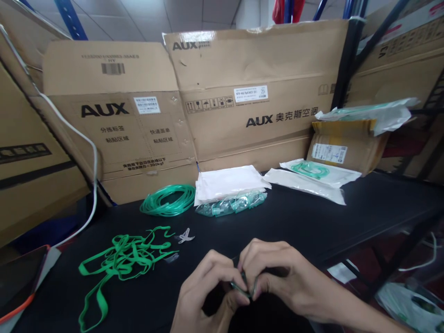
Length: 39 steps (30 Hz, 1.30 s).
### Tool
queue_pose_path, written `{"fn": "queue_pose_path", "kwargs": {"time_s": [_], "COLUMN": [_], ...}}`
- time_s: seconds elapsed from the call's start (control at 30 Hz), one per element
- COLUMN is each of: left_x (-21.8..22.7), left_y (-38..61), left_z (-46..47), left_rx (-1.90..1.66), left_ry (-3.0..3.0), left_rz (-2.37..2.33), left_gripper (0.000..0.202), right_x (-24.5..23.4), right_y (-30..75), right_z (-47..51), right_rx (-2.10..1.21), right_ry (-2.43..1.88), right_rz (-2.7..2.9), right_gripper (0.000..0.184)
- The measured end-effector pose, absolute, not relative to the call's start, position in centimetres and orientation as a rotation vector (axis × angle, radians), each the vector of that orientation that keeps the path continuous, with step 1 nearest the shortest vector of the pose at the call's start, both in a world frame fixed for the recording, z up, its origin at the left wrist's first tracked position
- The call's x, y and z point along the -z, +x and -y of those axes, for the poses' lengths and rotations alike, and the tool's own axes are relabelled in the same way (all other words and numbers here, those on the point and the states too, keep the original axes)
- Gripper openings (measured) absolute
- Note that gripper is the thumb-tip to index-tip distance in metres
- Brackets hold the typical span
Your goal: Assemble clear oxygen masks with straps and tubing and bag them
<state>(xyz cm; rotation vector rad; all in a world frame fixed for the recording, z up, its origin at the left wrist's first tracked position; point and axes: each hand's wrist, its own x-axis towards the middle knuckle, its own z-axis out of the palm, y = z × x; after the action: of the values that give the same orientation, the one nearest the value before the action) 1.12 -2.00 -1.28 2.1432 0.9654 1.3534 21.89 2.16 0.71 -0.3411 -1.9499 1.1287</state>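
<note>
At the table's near edge, my left hand (210, 286) and my right hand (279, 275) meet with their fingers bent and thumbs pinched in. Between the fingertips is a small, thin piece with a dark greenish edge (240, 289); the fingers cover most of it, so its kind is unclear. Left of my left hand lies a tangle of green elastic straps (130, 256). Several small silvery metal strips (186, 236) are beside the straps, close to a scrap of clear plastic (171, 258).
On the black table (294, 217) lie a coil of green tubing (168, 200), clear greenish plastic parts (232, 204), white packets (231, 180) and a pouch with green tubing (310, 170). Cardboard sheets (222, 129) stand behind. A small carton (347, 143) is at right, an orange-edged device (22, 277) at left.
</note>
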Motion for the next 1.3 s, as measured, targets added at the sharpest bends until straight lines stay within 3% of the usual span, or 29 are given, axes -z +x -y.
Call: {"fn": "queue_pose_path", "kwargs": {"time_s": [0.6, 0.8, 0.9, 1.07, 1.17, 1.3], "left_x": [0.5, -0.3, 0.0, 1.6, 1.1, -3.4], "left_y": [0.6, 1.2, 1.8, 2.5, 2.5, 3.0], "left_z": [2.2, 2.2, 2.3, 2.1, 1.7, 1.1], "left_rx": [-1.103, -1.178, -1.265, -1.439, -1.323, -1.215], "left_ry": [2.108, 2.019, 2.007, 1.706, 1.727, 2.022], "left_rz": [-0.988, -0.946, -1.004, -1.2, -1.271, -1.505], "left_gripper": [0.031, 0.034, 0.026, 0.022, 0.021, 0.013], "right_x": [-0.9, -1.9, -1.4, 1.7, 3.0, 3.0], "right_y": [22.9, 23.5, 23.3, 21.8, 21.2, 21.0], "right_z": [-1.9, -2.5, -2.1, -1.9, -2.5, -3.1], "right_rx": [-1.045, -1.09, -1.051, -0.892, -0.785, -0.815], "right_ry": [-0.352, -0.427, -0.551, -0.643, -0.682, -0.784], "right_rz": [2.118, 2.135, 2.077, 1.908, 1.98, 1.9], "right_gripper": [0.022, 0.018, 0.009, 0.049, 0.048, 0.036]}}
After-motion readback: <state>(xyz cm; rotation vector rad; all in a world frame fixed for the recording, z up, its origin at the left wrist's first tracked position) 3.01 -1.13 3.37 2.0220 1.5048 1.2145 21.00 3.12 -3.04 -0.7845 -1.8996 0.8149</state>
